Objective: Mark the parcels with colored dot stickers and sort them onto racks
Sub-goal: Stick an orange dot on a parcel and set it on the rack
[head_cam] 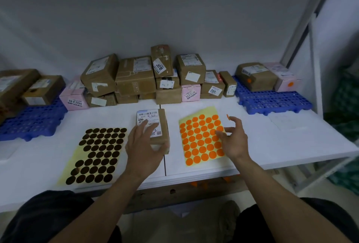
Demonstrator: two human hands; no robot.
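Observation:
A small brown parcel point(162, 124) with a white barcode label lies on the white table point(272, 145) in the middle. My left hand point(143, 145) holds its near end, fingers on the label and thumb round the near right corner. My right hand point(234, 139) hovers over the right edge of the orange dot sticker sheet point(200, 141), fingers spread, with one orange dot sticker point(228, 117) stuck to the raised index fingertip. A sheet of dark brown dot stickers point(99, 153) lies to the left of the parcel.
A pile of brown and pink parcels point(136, 79) lines the back wall. The blue rack on the right point(272, 100) bears a brown parcel point(254, 79) and a pink one point(285, 79), both with orange dots. The blue rack on the left point(29, 122) bears brown parcels point(42, 89).

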